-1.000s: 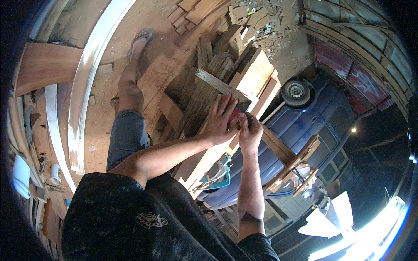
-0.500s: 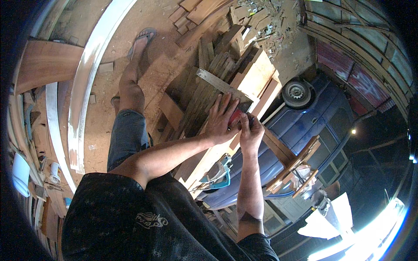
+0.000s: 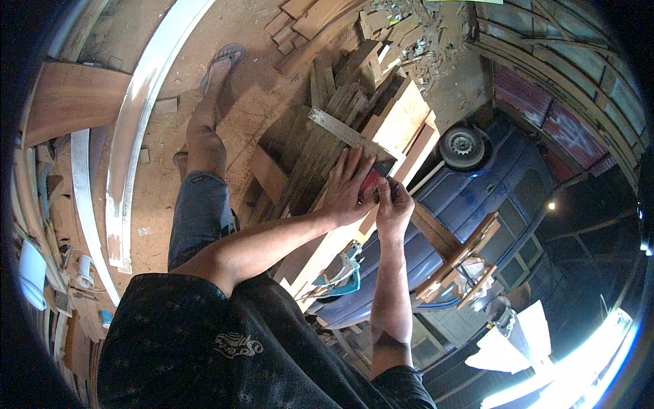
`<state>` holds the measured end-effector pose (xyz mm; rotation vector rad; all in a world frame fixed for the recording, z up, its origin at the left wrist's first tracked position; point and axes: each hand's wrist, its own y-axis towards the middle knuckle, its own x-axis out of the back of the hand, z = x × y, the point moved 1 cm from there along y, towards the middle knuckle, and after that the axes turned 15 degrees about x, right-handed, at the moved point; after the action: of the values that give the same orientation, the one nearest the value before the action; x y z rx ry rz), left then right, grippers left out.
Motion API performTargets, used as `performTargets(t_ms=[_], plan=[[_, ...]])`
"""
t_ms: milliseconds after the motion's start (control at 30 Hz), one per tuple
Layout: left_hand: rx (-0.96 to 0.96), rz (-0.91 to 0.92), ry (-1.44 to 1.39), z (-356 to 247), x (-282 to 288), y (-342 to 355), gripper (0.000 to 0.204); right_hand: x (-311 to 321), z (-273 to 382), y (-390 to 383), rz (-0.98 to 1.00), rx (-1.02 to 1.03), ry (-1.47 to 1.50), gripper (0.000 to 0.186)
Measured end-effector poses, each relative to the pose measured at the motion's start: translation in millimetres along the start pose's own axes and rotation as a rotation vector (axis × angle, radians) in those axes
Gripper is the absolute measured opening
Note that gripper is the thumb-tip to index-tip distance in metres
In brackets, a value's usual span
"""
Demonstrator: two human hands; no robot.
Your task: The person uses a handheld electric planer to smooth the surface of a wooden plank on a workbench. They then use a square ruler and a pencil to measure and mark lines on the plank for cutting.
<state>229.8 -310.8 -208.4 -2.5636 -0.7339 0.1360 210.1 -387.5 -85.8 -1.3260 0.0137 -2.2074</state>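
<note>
A square with a long metal blade (image 3: pixel 335 127) and a red stock (image 3: pixel 369 183) lies across a pale wooden board (image 3: pixel 375 217). My left hand (image 3: pixel 345 194) holds it there, its fingers stretched over the blade and its palm by the red stock; the thumb is mostly hidden. Just to the right, the thumb and fingers of my right hand (image 3: pixel 393 208) are pinched together at the edge of the square. Whatever sits in that pinch is too small and covered to make out. Both hands nearly touch.
Stacked planks (image 3: pixel 320 150) lie under and left of the work. A teal power tool (image 3: pixel 347 269) with a cord rests near my body. A blue vehicle (image 3: pixel 470 194) stands to the right, beside a wooden frame (image 3: pixel 456 262). Wood scraps (image 3: pixel 415 51) litter the far floor.
</note>
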Motion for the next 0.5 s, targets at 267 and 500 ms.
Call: performTargets(t_ms=[267,500], plan=[[0.049,0.045,-0.031,-5,5,-1,0.093,41,7,47,-0.199,0.238,-0.048,0.036],[0.064,0.067,0.012,-9,10,0,0.090,13,65,125,0.063,0.416,-0.274,0.037]])
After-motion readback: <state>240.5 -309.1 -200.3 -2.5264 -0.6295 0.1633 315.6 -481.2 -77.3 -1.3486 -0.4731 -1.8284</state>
